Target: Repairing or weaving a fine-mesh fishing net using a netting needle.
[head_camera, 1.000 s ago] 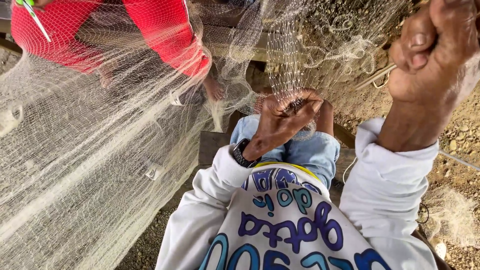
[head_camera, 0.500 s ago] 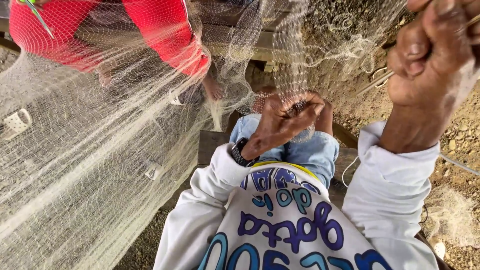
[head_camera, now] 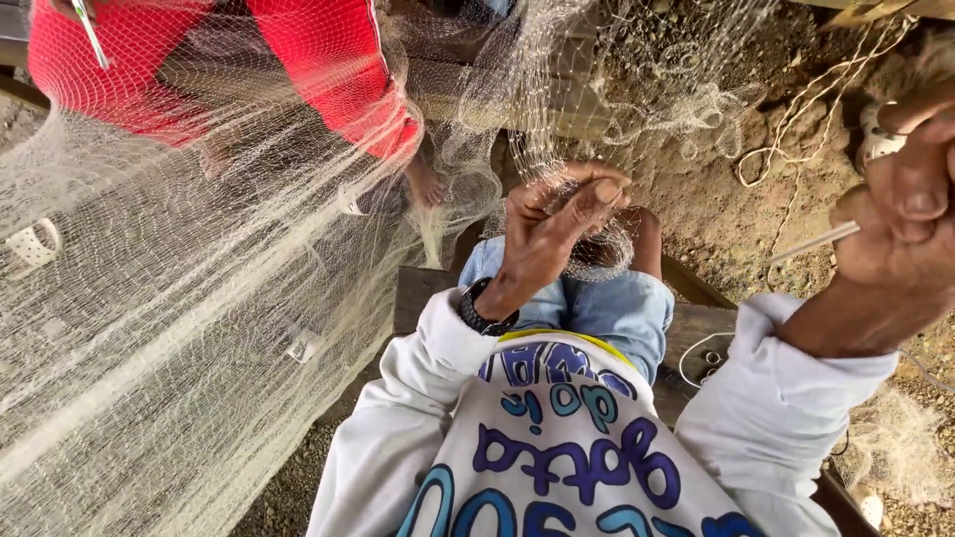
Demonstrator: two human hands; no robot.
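Note:
A pale, fine-meshed fishing net (head_camera: 199,298) is stretched across the left half of the view and bunches up over my knee. My left hand (head_camera: 557,234), with a dark watch on its wrist, pinches a gathered part of the mesh above my knee in blue jeans (head_camera: 617,308). My right hand (head_camera: 905,219) is raised at the right edge, closed on a thin white netting needle (head_camera: 811,244) that points left. A white rounded piece sits just above its fingers; I cannot tell what it is.
A person in a red top (head_camera: 338,70) sits beyond the net at the upper left, holding a thin stick (head_camera: 90,35). White floats (head_camera: 30,244) hang in the mesh. I sit on a wooden bench (head_camera: 423,293). Loose cord (head_camera: 786,129) lies on dirt ground (head_camera: 716,189).
My right hand has come lower, and the white needle now shows pointing left from it. My left hand stays on the bunched mesh, its fingers shifting slightly.

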